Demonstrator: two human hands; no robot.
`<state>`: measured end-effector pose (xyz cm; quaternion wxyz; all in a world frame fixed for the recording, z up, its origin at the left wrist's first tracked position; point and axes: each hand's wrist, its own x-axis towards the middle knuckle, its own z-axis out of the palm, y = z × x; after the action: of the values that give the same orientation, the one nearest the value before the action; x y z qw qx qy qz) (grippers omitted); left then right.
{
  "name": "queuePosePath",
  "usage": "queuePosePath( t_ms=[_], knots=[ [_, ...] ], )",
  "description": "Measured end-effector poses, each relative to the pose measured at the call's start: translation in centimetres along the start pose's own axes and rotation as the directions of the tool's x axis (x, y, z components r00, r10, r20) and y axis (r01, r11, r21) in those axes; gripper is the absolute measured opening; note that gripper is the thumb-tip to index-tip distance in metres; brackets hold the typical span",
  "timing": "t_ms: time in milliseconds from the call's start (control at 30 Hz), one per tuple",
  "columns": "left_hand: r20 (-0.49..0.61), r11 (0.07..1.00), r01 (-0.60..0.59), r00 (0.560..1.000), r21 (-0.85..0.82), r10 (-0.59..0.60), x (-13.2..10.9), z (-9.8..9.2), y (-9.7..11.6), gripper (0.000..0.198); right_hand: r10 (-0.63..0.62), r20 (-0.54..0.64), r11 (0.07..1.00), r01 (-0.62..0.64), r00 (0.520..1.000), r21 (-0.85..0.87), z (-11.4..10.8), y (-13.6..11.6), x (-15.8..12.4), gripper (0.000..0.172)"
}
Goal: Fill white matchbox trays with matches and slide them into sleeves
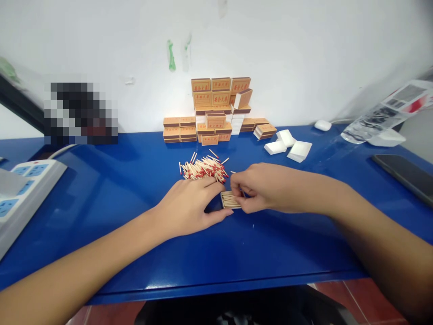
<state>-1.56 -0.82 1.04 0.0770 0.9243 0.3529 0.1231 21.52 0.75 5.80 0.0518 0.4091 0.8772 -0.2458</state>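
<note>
Wooden matches [230, 200] fill a small tray [222, 200] on the blue table [209, 262], between both hands. Thumb and fingers of the left hand [189, 205] frame its left end; whether they grip is unclear. The right hand's [262, 187] curled fingers hide any hold at the other end. Beyond lie heaped red-tipped matches [204, 169], then stacked matchboxes [221, 98].
</note>
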Motion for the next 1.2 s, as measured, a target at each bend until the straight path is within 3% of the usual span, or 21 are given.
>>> queuePosePath(
  t_ms=[133, 300, 567, 800, 1200],
  knots=[
    [-0.005, 1.000, -0.003, 1.000, -0.005, 0.003, 0.1, 0.0, 0.0, 0.034, -0.036, -0.036, 0.995, 0.032, 0.999, -0.098, 0.5, -0.2, 0.2, 0.013],
    [0.002, 1.000, 0.000, 1.000, -0.009, 0.000, 0.0, 0.1, 0.0, 0.035, -0.037, -0.057, 0.999, 0.035, 0.998, -0.036, -0.3, 0.3, -0.5, 0.022],
    [-0.048, 0.999, 0.016, 0.999, -0.043, -0.019, -0.2, -0.1, -0.1, 0.043, -0.024, -0.077, 1.000, 0.024, 0.997, -0.008, -0.5, 0.7, -0.7, 0.016],
    [-0.038, 0.997, 0.005, 0.999, -0.081, -0.008, 0.0, -0.5, -0.1, 0.017, -0.026, -0.084, 1.000, 0.025, 0.996, -0.014, -0.6, 0.6, -1.0, 0.015],
    [-0.042, 0.991, -0.012, 0.999, -0.134, 0.006, 0.3, -1.1, -0.7, 0.019, 0.039, -0.245, 0.998, -0.052, 0.969, -0.045, -0.9, 3.0, -0.8, 0.017]
  ],
)
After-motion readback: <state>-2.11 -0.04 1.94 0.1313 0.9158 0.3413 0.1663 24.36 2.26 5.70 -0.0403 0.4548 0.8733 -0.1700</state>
